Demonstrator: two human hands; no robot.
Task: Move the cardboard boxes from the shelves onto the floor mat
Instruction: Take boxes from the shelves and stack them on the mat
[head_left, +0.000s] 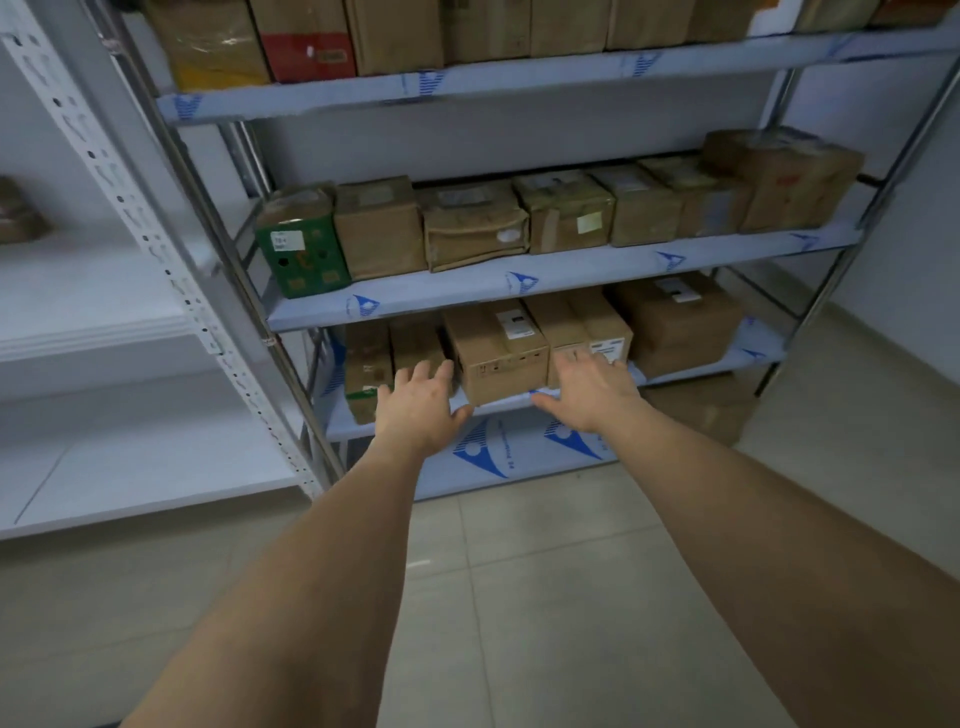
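**Hands at the low shelf, nothing grasped**

I see the rack (519, 83) filling the view, boxes lined on three shelves. Tile floor (545, 597) below; no mat visible from here. A second, white rack (104, 322) stands to the left.

Low shelf (519, 441): a row of brown boxes. The box (496, 358) with a white label sits at the front edge, between my hands.

Left hand (421, 402): fingers straight, spread, at the box's left side. Contact unclear.

Right hand (589, 387): fingers relaxed, spread, at the right side, over the neighbouring box (582, 322). Contact unclear.
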